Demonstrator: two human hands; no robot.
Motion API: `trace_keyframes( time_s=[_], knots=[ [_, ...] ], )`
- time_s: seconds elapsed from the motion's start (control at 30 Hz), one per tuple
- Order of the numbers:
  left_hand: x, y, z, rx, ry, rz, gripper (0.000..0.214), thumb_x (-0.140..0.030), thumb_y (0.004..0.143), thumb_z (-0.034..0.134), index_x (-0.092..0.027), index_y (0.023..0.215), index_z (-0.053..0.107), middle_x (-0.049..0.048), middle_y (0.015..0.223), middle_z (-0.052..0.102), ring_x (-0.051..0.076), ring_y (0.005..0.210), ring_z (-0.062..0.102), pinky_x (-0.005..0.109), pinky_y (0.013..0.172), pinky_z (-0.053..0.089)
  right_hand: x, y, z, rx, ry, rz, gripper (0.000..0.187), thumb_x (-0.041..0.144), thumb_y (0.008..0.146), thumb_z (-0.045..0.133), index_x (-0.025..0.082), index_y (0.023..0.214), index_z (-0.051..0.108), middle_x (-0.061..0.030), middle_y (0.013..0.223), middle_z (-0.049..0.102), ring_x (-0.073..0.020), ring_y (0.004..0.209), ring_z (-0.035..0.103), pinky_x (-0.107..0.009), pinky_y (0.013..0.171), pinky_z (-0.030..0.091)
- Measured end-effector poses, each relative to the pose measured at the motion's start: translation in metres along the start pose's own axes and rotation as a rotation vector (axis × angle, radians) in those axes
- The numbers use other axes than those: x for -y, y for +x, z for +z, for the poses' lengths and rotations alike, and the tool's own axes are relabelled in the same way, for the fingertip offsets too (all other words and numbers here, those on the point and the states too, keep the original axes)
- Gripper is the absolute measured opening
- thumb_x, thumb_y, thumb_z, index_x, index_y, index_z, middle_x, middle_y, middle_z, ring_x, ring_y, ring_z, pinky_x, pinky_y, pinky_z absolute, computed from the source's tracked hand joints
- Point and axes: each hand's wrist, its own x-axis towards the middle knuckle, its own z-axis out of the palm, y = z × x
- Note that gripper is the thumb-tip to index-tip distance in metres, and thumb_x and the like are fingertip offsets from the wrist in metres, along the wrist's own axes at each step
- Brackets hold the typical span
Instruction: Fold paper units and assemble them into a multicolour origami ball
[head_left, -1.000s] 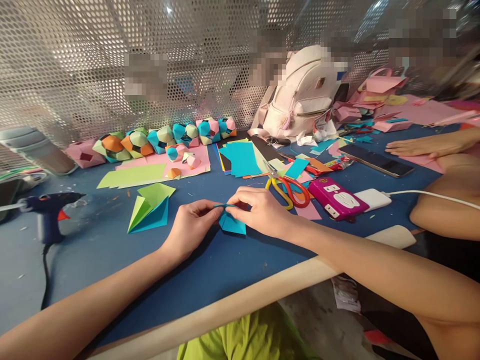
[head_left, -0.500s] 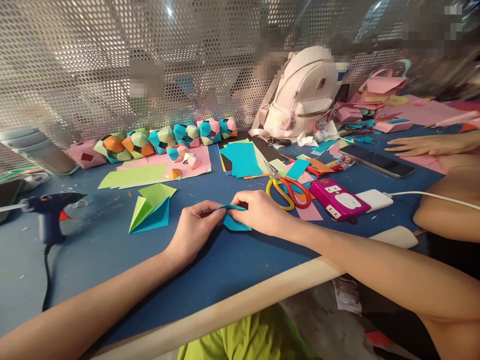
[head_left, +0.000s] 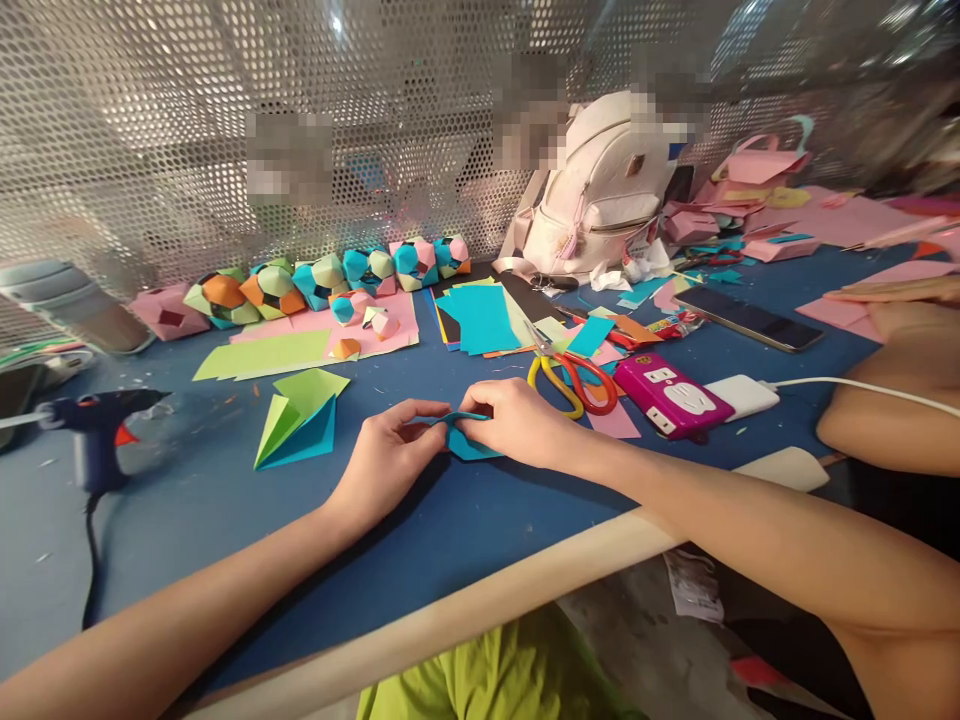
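A small folded piece of blue paper [head_left: 472, 447] is pinched between both hands just above the blue table [head_left: 450, 540]. My left hand [head_left: 390, 450] grips its left corner with thumb and fingers. On the other side, my right hand [head_left: 514, 420] holds the upper right part, its fingertips partly hidden. To the left lie folded green paper [head_left: 300, 395] and a folded blue paper piece [head_left: 311, 442], which touch. Scissors with yellow and red handles [head_left: 574, 378] rest beyond my right hand.
A glue gun [head_left: 101, 430] stands at left with its cord trailing forward. Paper balls [head_left: 322, 280] line the mesh wall. A stack of blue paper [head_left: 484, 318], a backpack [head_left: 600, 200], a purple power bank [head_left: 671, 395] and a phone [head_left: 750, 318] are further back. Another person's arm [head_left: 885, 400] is at right.
The blue paper and both my hands stay almost in place, with the paper tilted slightly flatter. At right, the other person's hand has shifted, holding or touching pink paper. The view has moved slightly.
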Motion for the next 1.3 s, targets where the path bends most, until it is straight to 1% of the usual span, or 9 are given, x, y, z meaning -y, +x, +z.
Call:
trace_keyframes(
  time_s=[0.23,0.4,0.57,0.73,0.87,0.93,1.07,1.2,1.3],
  knots=[
    [0.008,0.005,-0.001,-0.043,-0.058,0.029,0.02,-0.034,0.073,0.065,-0.015,0.081,0.07,0.0027,0.075,0.071,0.017,0.07,0.064,0.026,0.066,0.05,0.006,-0.002,-0.004,-0.008,-0.01,-0.051,0.009,0.018,0.074,0.067,0.015,0.067,0.062,0.0036,0.061,0.054,-0.0077,0.056,0.044,-0.021,0.054,0.032],
    [0.006,0.005,0.0,-0.069,-0.12,-0.034,0.02,-0.034,0.07,0.068,-0.015,0.076,0.067,0.0021,0.071,0.071,0.017,0.068,0.066,0.026,0.064,0.05,0.003,-0.002,-0.006,-0.107,-0.012,-0.229,0.015,0.012,0.081,0.06,0.016,0.066,0.061,0.0005,0.066,0.058,-0.0096,0.062,0.049,-0.022,0.06,0.037],
    [0.006,0.004,0.003,-0.019,-0.194,-0.077,0.015,-0.028,0.067,0.07,-0.016,0.075,0.064,-0.0003,0.068,0.069,0.015,0.065,0.065,0.026,0.064,0.051,-0.003,-0.003,-0.005,-0.111,-0.002,-0.32,0.02,0.013,0.084,0.057,0.016,0.065,0.063,-0.0016,0.067,0.061,-0.0114,0.063,0.054,-0.024,0.062,0.04],
    [0.002,0.007,0.004,-0.107,-0.437,-0.105,0.021,-0.027,0.062,0.073,-0.016,0.064,0.056,-0.0043,0.061,0.06,0.012,0.061,0.061,0.029,0.069,0.054,0.005,-0.003,-0.01,-0.145,0.174,-0.161,0.017,0.03,0.086,0.057,0.015,0.086,0.066,-0.0058,0.089,0.066,-0.0129,0.074,0.06,-0.025,0.068,0.045],
    [0.0,0.008,0.003,-0.185,-0.539,-0.115,0.025,-0.027,0.062,0.075,-0.016,0.065,0.052,-0.0061,0.061,0.056,0.009,0.06,0.057,0.027,0.069,0.053,0.01,-0.002,-0.007,-0.073,0.128,-0.021,0.025,0.04,0.081,0.061,0.016,0.075,0.058,-0.0013,0.074,0.059,-0.0119,0.065,0.052,-0.024,0.06,0.04],
    [0.0,0.007,0.004,-0.169,-0.563,-0.136,0.026,-0.026,0.062,0.075,-0.016,0.067,0.052,-0.0063,0.062,0.056,0.008,0.061,0.056,0.025,0.068,0.053,0.009,-0.001,-0.002,-0.046,0.069,0.0,0.025,0.035,0.078,0.063,0.018,0.066,0.05,0.0024,0.064,0.052,-0.0104,0.059,0.046,-0.024,0.056,0.035],
    [-0.002,0.004,0.006,-0.069,-0.623,-0.147,0.027,-0.021,0.062,0.075,-0.016,0.077,0.054,-0.0043,0.073,0.06,0.01,0.072,0.059,0.028,0.071,0.056,0.006,0.001,0.005,-0.107,-0.018,-0.024,0.031,0.019,0.077,0.058,0.02,0.057,0.035,0.0057,0.055,0.041,-0.0085,0.054,0.036,-0.023,0.052,0.028],
    [-0.001,0.004,0.008,0.035,-0.592,-0.152,0.025,-0.021,0.065,0.074,-0.014,0.085,0.06,-0.0008,0.085,0.064,0.012,0.077,0.063,0.03,0.074,0.057,0.003,0.001,0.004,-0.151,-0.048,-0.104,0.034,0.017,0.075,0.058,0.021,0.056,0.031,0.0057,0.055,0.039,-0.0087,0.054,0.035,-0.023,0.053,0.028],
    [0.0,0.004,0.008,0.074,-0.576,-0.164,0.024,-0.025,0.067,0.075,-0.013,0.082,0.06,0.0002,0.079,0.065,0.013,0.072,0.065,0.031,0.074,0.057,0.002,0.0,0.004,-0.168,-0.075,-0.18,0.035,0.015,0.076,0.058,0.021,0.057,0.029,0.0056,0.057,0.038,-0.0089,0.055,0.035,-0.024,0.054,0.028]
  ],
)
